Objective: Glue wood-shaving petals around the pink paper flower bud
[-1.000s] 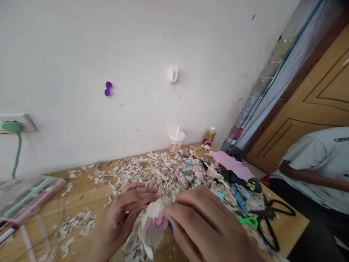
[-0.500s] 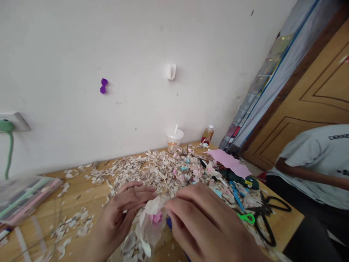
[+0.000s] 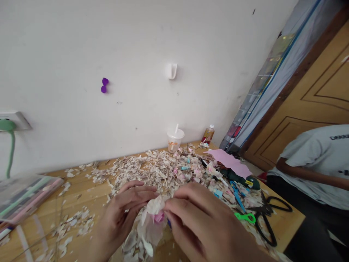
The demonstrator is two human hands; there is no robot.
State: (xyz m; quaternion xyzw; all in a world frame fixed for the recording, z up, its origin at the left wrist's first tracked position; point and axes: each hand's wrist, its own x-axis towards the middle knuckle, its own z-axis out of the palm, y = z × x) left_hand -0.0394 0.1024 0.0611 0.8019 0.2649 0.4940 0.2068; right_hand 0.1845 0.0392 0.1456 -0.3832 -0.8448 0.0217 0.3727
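Low in the middle of the view is a flower (image 3: pixel 153 226) with large thin white petals and a pink centre (image 3: pixel 159 217). My left hand (image 3: pixel 127 209) is closed at its left side, thumb and fingertips at the upper petals. From the right, my right hand (image 3: pixel 201 220) pinches the edge of a white petal (image 3: pixel 156 204) between thumb and forefinger. The flower's stem does not show. Loose whitish petals (image 3: pixel 130 243) lie just below my left hand, and a big heap of them (image 3: pixel 152 168) spreads behind both hands.
Black-handled scissors (image 3: pixel 265 213), light green scissors (image 3: pixel 247 217), a blue tool (image 3: pixel 237 196) and pink paper (image 3: pixel 229 162) lie at the right. A lidded cup (image 3: pixel 175 140) and a bottle (image 3: pixel 207 134) stand by the wall. A person (image 3: pixel 316 163) sits at the right.
The flower and my hands keep nearly the same pose; the pink centre sits very slightly further right. The whole view has shifted a little.
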